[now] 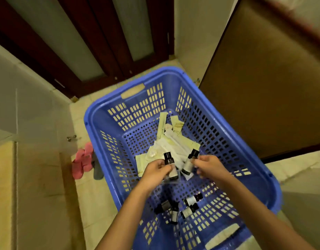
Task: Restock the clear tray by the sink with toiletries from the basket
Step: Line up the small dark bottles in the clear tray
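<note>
A blue slotted plastic basket [105,150] stands on the tiled floor below me. Both my hands reach into it. My left hand [155,170] grips a small dark bottle [169,163] with a black cap and pale label, upright. My right hand [209,166] pinches a second small dark bottle [189,161] near its cap, tilted. Under them lies a heap of pale paper-wrapped sachets [171,141]. Several more small dark bottles [189,204] lie on the basket floor nearer to me. The clear tray and the sink are out of view.
Pink slippers and a grey one [83,159] lie on the floor left of the basket. Dark wooden doors with frosted panels [94,42] stand ahead. A brown door [263,87] is at the right, pale cabinets [29,114] at the left.
</note>
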Demonstrator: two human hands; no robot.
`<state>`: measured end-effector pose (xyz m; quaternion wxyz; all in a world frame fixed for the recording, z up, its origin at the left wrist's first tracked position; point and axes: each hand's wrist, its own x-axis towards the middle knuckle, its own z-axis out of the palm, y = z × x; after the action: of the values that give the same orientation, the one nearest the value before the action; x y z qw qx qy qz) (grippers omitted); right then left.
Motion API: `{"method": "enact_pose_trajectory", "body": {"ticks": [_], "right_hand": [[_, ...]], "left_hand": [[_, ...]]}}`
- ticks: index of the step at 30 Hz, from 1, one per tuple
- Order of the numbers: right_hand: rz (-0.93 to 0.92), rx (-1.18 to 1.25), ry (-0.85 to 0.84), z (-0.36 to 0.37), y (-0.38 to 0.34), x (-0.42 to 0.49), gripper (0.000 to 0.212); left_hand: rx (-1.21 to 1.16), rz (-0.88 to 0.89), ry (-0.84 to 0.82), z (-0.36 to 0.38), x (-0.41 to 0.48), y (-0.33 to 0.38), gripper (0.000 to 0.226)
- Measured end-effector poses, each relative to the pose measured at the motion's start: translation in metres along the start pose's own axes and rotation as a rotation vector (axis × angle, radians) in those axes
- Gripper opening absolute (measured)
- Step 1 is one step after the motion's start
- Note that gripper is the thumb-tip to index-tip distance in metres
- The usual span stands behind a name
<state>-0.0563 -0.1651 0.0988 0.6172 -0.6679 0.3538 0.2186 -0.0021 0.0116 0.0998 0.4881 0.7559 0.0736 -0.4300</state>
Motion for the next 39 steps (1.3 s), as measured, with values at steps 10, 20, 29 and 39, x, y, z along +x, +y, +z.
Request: {"method": "enact_pose_trajectory", "body": {"ticks": [10,20,29,39], "right_hand": [[-0.463,0.447,0.008,-0.052,-0.133,-0.180,0.013],[-0.727,0.713,0.151,-0.027,-0.155,-0.335,0.023],[-0.836,0.964,0.359,0.012,-0.081,-0.412,0.030],[-0.863,1.115,0.852,0.058,0.065,-0.532,0.072]], "left_hand": [[-0.381,0.419,-0.215,-0.008,-0.162,0.138,0.022],[-0.322,0.693,-0.496,-0.027,-0.270,0.189,0.033],[-0.204,0.619,-0.736,-0.010,-0.317,0.165,0.024],[0.031,0.444,-1.123,0.101,-0.395,0.089,0.024]]}}
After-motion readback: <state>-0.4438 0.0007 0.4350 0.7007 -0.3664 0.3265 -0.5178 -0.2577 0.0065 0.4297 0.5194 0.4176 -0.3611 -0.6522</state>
